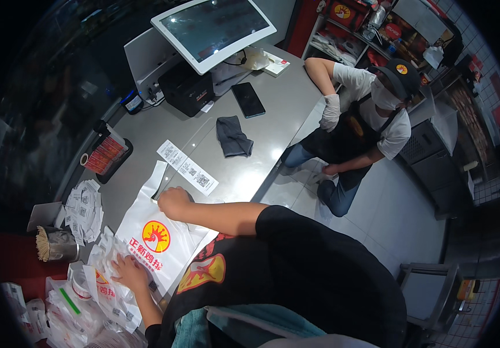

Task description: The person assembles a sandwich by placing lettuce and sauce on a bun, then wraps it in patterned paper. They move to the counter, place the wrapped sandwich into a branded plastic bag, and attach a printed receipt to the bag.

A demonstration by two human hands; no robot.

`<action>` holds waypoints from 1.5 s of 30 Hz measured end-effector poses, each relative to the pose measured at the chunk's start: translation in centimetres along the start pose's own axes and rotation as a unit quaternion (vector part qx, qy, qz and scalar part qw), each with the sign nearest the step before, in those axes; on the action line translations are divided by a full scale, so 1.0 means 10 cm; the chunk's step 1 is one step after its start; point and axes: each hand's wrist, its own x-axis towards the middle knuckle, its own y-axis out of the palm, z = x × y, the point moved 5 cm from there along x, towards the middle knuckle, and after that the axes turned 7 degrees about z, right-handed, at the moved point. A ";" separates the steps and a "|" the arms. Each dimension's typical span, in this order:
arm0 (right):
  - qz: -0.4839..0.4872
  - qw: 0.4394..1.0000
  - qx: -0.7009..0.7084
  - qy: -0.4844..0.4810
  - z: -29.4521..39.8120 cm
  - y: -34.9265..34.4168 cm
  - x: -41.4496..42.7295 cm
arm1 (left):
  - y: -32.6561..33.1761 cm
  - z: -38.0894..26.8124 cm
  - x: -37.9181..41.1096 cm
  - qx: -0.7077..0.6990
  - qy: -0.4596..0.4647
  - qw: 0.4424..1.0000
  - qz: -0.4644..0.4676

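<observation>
A white plastic carrier bag with a round yellow-and-red rooster logo and red writing lies flat on the counter before me. My right hand is closed in a fist on the bag's upper part, by its handle opening. Spread fingers of my left hand rest at the bag's lower edge, over more crumpled plastic bags. A long printed receipt lies just beyond my right hand. The lower body of the bag runs up against my dark apron.
Around stand a sticker-roll holder, spiked receipts, a tin of wooden sticks, a grey cloth, a phone, a black printer and a screen. A masked co-worker leans on the counter's far end.
</observation>
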 end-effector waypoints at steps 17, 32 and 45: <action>0.309 0.702 0.625 0.147 0.03 -0.20 -0.32 | -0.42 -1.27 0.03 -0.616 0.137 0.774 0.043; 0.178 0.539 0.818 0.090 -0.33 -0.55 -0.18 | -0.76 -0.72 0.17 -0.920 0.054 0.386 0.038; 0.015 0.561 0.827 -0.032 -1.69 -1.54 -0.18 | -3.09 1.64 -1.82 -0.338 0.057 0.789 -0.510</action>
